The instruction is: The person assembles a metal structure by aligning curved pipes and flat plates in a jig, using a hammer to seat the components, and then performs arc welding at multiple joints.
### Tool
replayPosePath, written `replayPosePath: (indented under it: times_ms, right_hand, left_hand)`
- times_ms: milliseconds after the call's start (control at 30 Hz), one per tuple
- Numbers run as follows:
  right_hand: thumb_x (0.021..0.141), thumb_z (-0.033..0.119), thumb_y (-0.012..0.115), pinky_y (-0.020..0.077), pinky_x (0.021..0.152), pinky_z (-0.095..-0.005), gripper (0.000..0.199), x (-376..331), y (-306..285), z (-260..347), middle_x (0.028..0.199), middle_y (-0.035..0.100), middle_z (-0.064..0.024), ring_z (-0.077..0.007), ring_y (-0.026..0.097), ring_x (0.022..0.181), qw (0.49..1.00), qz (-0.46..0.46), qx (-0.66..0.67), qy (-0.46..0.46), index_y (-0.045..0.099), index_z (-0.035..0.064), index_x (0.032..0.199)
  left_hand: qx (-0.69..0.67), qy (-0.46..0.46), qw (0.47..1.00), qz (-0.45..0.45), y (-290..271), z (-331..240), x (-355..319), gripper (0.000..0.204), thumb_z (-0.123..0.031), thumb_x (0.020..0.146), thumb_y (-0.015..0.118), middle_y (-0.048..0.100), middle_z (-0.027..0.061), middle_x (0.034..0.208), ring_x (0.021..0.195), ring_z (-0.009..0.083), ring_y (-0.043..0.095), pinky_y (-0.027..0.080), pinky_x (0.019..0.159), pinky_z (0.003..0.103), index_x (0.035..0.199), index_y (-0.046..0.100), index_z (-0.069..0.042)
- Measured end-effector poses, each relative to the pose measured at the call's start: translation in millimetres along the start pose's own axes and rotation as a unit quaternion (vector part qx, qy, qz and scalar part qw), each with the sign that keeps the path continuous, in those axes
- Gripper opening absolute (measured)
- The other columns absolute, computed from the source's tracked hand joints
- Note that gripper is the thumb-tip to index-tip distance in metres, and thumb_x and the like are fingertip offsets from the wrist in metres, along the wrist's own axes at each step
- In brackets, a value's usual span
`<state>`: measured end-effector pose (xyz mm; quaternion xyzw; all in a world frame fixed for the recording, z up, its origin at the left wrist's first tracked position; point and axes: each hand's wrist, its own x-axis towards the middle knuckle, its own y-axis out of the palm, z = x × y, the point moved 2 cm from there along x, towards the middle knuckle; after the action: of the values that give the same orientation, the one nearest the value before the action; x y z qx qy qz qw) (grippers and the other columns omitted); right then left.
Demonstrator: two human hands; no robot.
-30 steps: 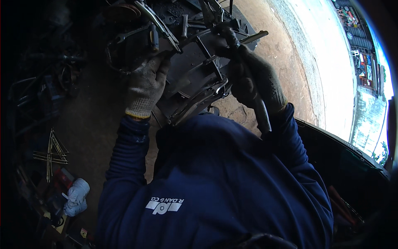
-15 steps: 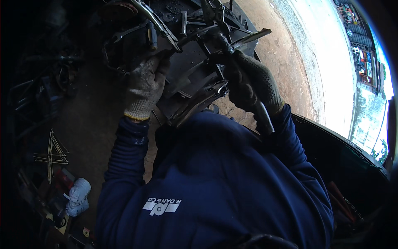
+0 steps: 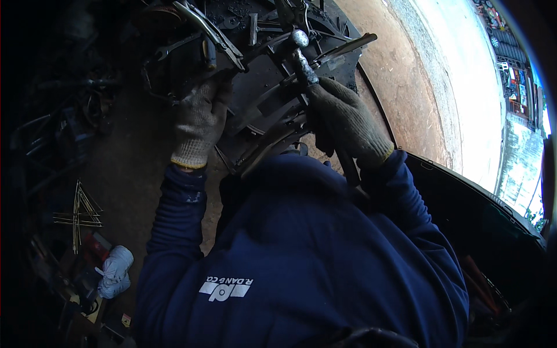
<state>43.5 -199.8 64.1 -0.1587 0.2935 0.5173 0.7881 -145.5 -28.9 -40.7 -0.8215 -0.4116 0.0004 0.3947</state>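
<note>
My right hand (image 3: 351, 119), in a grey knitted glove with a yellow cuff edge, is closed round a ball-peen hammer (image 3: 304, 68). The hammer's shiny rounded head points away from me, over dark metal parts on the worktable (image 3: 255, 107). My left hand (image 3: 202, 122), gloved alike, is closed at the table's left side. Its fingertips are in shadow, and what they grip cannot be made out. Just beyond them are the jaws of locking pliers (image 3: 212, 32), beside a curved dark metal strip (image 3: 270, 45). Another pair of locking pliers (image 3: 290, 13) stands farther off, near the hammer head.
A wrench (image 3: 174, 47) and a dark-handled tool (image 3: 209, 51) lie left of the locking pliers. Thin brass-coloured rods (image 3: 77, 217) and a white bundle (image 3: 116, 271) are at lower left. A dark open box (image 3: 458, 203) stands at my right, and bright ground stretches beyond the table.
My right hand and the hammer have shifted a little left, and the hammer has turned so its rounded head shows. My left hand has stayed nearly in place.
</note>
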Motion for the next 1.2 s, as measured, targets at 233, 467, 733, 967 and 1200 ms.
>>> replayPosePath:
  times_ms: [233,467,733,967,1200]
  right_hand:
    - [0.106,0.037,0.057,0.0460,0.042,-0.0262,0.044,-1.9,-0.9,-8.6,0.078,0.061,-0.0064,-0.0124,0.057,0.051,0.998,-0.011,0.054,-0.026,0.056,0.0006,0.131]
    - [0.110,0.039,0.046,0.0414,0.039,-0.0229,0.047,-13.1,-3.8,-5.4,0.077,0.059,-0.0043,-0.0090,0.053,0.047,0.997,-0.035,0.054,-0.052,0.056,0.0007,0.135]
    - [0.110,0.040,0.048,0.0450,0.039,-0.0204,0.045,7.2,-15.0,-17.8,0.070,0.061,-0.0021,-0.0106,0.055,0.044,0.964,0.038,0.264,0.016,0.057,0.0003,0.128]
    - [0.110,0.037,0.046,0.0437,0.037,-0.0209,0.041,14.5,-6.8,-15.1,0.070,0.061,-0.0021,-0.0110,0.055,0.044,0.944,0.074,0.320,0.029,0.057,0.0016,0.127]
    - [0.110,0.037,0.047,0.0408,0.038,-0.0222,0.040,6.4,-19.4,-23.1,0.069,0.058,-0.0016,-0.0094,0.051,0.044,0.980,0.010,0.198,-0.024,0.058,0.0013,0.125]
  left_hand:
    - [0.045,-0.020,0.998,0.031,-4.8,-8.0,-1.9,0.025,-0.015,0.105,0.060,0.072,0.0128,0.123,0.114,0.0252,0.070,0.056,0.096,0.036,0.127,0.069,-0.006]
    - [0.018,-0.009,1.000,0.017,-1.6,-3.9,-1.5,0.025,-0.018,0.103,0.061,0.073,0.0169,0.117,0.106,0.0330,0.071,0.058,0.089,0.041,0.124,0.070,-0.007]
    - [0.030,-0.019,0.999,-0.001,-1.8,-8.0,-1.9,0.027,-0.025,0.103,0.060,0.072,0.0171,0.116,0.109,0.0371,0.069,0.056,0.091,0.046,0.123,0.072,-0.011]
    - [0.030,-0.018,0.999,-0.005,1.5,-1.5,-4.2,0.028,-0.027,0.103,0.061,0.072,0.0166,0.118,0.111,0.0372,0.068,0.056,0.093,0.045,0.125,0.071,-0.013]
    - [0.010,-0.029,0.999,0.013,0.2,-3.1,-3.8,0.029,-0.030,0.104,0.060,0.071,0.0159,0.120,0.113,0.0365,0.067,0.055,0.094,0.046,0.126,0.071,-0.013]
